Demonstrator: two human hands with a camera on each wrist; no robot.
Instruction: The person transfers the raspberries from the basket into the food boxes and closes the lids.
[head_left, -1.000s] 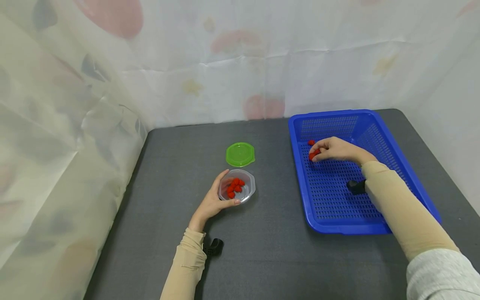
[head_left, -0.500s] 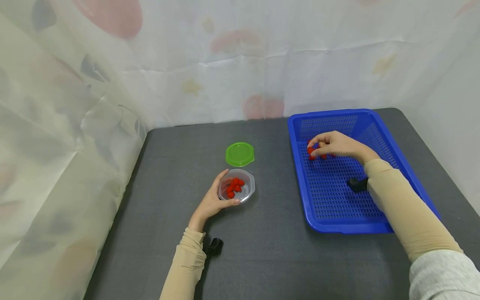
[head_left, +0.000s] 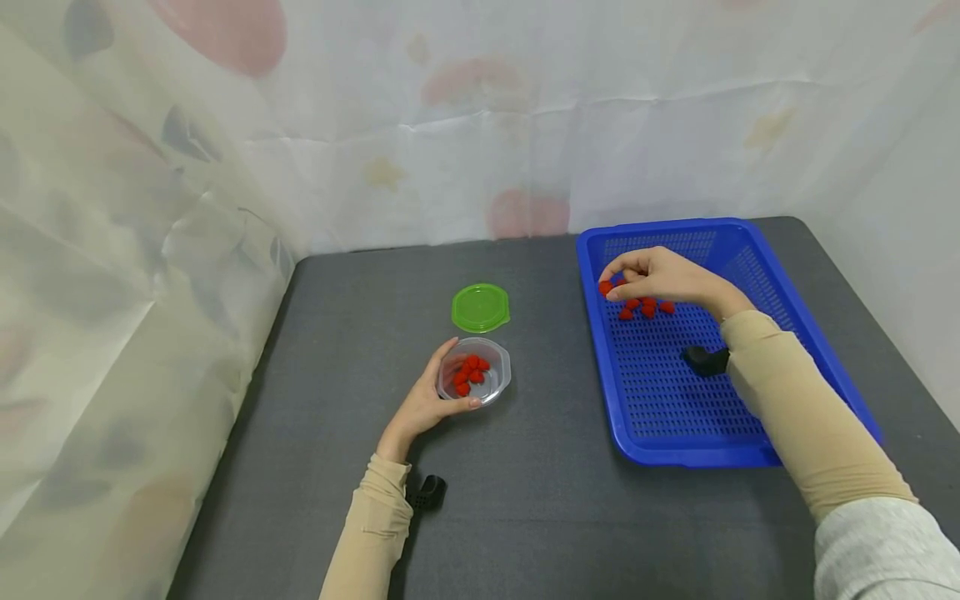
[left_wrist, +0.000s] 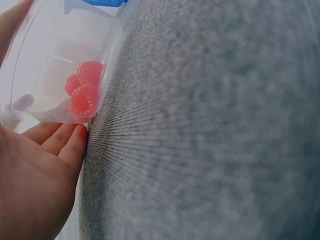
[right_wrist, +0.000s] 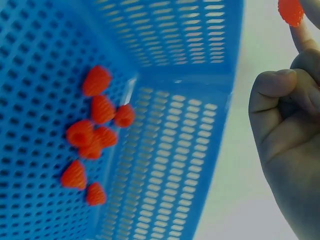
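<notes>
Pinched between the thumb and fingers of the right hand (head_left: 667, 279) is one small red raspberry (right_wrist: 291, 11), held over the far left part of a blue rectangular basket of perforated plastic (head_left: 701, 459). Several loose red raspberries (right_wrist: 80, 133) lie below it on the basket floor, some touching, others slightly apart. Well to the left, the left hand (head_left: 423, 408) curves its fingers and thumb round a clear plastic tub with a faceted rim (head_left: 497, 385); a cluster of red raspberries (head_left: 462, 378) sits inside, toward one side. Just beyond the tub, a flat, round, green translucent lid (head_left: 481, 308) lies on the dark grey tabletop (head_left: 525, 500).
</notes>
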